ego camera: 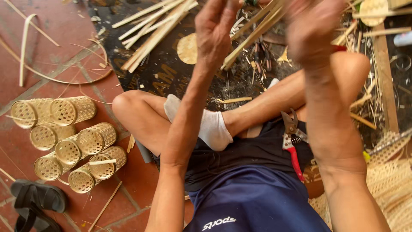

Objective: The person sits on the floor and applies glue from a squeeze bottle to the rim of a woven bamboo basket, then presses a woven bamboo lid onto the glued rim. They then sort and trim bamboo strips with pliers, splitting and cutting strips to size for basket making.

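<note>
Both hands raised at top of frame: left hand (pixel 214 25) fingers loosely curled, right hand (pixel 311 30) blurred, grip cannot tell; bamboo strips (pixel 253 30) between them, advise steady tension; pruning shears (pixel 292 139) on lap

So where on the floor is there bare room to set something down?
Bare red tile lies upper left, bordered by curved strips and woven cylinders. The dark mat ahead is crowded with bamboo slats.
</note>
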A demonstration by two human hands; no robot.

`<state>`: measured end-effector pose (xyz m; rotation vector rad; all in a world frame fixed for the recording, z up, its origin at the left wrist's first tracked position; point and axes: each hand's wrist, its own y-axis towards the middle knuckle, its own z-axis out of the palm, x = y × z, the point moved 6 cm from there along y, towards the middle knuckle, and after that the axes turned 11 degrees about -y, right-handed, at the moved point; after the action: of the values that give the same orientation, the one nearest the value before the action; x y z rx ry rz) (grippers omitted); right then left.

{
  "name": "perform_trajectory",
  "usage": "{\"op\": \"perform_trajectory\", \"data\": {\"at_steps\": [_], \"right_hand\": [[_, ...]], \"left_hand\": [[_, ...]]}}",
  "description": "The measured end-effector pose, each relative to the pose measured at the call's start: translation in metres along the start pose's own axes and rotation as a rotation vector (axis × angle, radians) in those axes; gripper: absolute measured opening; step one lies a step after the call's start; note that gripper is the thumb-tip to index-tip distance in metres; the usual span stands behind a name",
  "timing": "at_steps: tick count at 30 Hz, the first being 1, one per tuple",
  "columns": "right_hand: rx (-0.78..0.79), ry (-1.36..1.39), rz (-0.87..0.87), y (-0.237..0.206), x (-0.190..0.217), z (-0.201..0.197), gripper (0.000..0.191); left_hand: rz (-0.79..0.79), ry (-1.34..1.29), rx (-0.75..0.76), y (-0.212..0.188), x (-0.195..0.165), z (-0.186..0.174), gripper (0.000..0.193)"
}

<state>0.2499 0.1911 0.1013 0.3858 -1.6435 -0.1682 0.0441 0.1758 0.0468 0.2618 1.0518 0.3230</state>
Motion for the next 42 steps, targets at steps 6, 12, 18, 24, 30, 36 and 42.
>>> {"op": "perform_trajectory", "data": {"at_steps": [6, 12, 18, 24, 30, 36, 42], "right_hand": [[0.289, -0.121, 0.02, -0.017, -0.063, 0.116, 0.03], [0.463, 0.025, 0.211, -0.02, -0.081, 0.136, 0.029], [0.549, -0.235, 0.003, -0.032, -0.09, 0.125, 0.026], [0.226, -0.323, -0.214, -0.046, -0.122, 0.125, 0.026], [0.493, 0.406, 0.371, -0.067, -0.148, 0.155, 0.028], [0.258, 0.711, 0.501, -0.063, -0.156, 0.144, 0.029], [0.478, 1.652, 0.702, -0.079, -0.143, 0.166, 0.032]], "left_hand": [[0.043, 0.103, 0.0, 0.002, 0.008, -0.009, 0.035], [0.014, -0.003, -0.073, 0.001, -0.01, -0.014, 0.034], [0.079, -0.098, -0.004, -0.01, -0.029, 0.009, 0.034], [0.04, -0.02, 0.029, -0.032, -0.03, 0.023, 0.052], [0.146, 0.09, 0.054, -0.033, -0.035, 0.02, 0.035], [0.197, 0.214, 0.023, -0.034, -0.035, 0.02, 0.036], [0.156, 0.34, -0.116, -0.044, -0.006, 0.015, 0.028]]}}
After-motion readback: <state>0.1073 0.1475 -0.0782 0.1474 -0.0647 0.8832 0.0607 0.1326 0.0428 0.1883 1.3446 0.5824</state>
